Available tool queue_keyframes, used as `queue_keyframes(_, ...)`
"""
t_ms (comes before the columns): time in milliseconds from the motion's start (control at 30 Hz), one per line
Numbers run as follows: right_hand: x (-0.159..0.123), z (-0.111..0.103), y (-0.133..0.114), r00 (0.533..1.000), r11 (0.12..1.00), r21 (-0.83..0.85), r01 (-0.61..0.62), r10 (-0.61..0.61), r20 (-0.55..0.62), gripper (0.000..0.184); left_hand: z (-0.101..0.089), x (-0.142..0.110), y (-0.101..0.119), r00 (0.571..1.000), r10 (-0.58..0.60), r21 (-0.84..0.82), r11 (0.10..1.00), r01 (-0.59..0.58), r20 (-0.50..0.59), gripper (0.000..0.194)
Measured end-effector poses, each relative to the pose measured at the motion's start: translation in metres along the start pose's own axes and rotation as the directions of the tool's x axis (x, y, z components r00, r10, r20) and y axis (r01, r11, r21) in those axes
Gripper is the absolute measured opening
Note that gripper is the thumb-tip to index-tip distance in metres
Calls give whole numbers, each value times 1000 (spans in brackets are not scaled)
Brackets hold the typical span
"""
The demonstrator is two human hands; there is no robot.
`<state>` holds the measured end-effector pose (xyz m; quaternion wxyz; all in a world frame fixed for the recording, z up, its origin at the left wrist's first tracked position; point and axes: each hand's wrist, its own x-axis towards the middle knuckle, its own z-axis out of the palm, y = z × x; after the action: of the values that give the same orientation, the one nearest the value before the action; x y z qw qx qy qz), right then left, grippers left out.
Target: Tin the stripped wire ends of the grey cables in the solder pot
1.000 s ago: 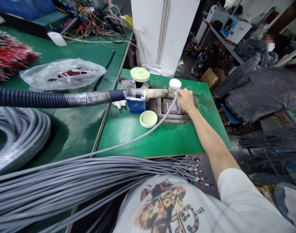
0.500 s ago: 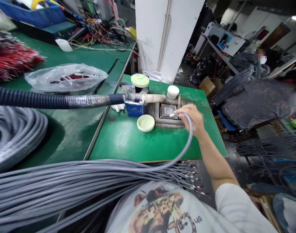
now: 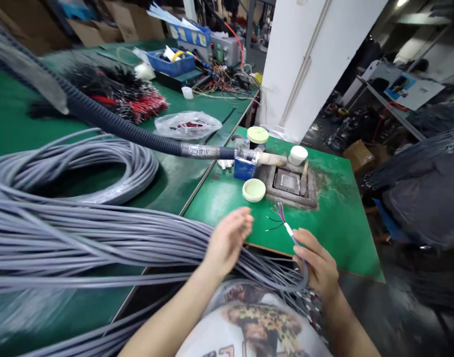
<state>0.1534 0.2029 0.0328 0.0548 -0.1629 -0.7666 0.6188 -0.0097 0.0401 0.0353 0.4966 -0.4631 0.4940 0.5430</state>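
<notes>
The left of the frame is filled by a large green table (image 3: 175,181), and the top centre is taken up by a white pillar (image 3: 297,59). A smaller green table (image 3: 346,238) is set at right of centre. A thick bundle of grey cables (image 3: 138,228) is stretched from the left edge towards the bottom centre, with a coil of grey cable (image 3: 140,161) laid just above it. A ribbed dark hose (image 3: 138,134) is slanted down from the upper left, its pale nozzle (image 3: 273,159) pointed towards a grimy square block (image 3: 309,199) right of centre. The left hand (image 3: 229,238) is seen just below centre, half open with its fingers loosely bent; nothing is seen to be held in it, and whether the bundle is touched cannot be told. By the right hand (image 3: 318,260), at lower right, one grey cable (image 3: 305,275) is pinched between thumb and fingers near its end. Beside the block are placed a blue box (image 3: 244,169), a white tub (image 3: 298,155) and a pale green dish (image 3: 254,190). The held end is wrapped by a white sleeve (image 3: 288,229), from which thin coloured wires (image 3: 281,213) are fanned towards the upper left.
</notes>
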Motion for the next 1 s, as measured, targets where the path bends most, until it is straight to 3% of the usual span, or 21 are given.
queue_keyframes(133,-11,5,-4,999,1000,-13,3,-3,40,61,17,-1,-36,972,-148,46,989,142,180,39)
queue_keyframes(233,-16,8,-8,998,1000,-10,-14,14,67,64,28,-2,-43,957,-142,30,990,139,253,39)
queue_keyframes(700,-26,25,-12,992,987,111,-115,109,62,60,23,-6,-31,970,-54,75,997,37,236,26)
queue_keyframes(1000,-18,25,-17,934,924,137,-358,353,59,44,22,-2,-30,991,-43,111,993,28,129,29)
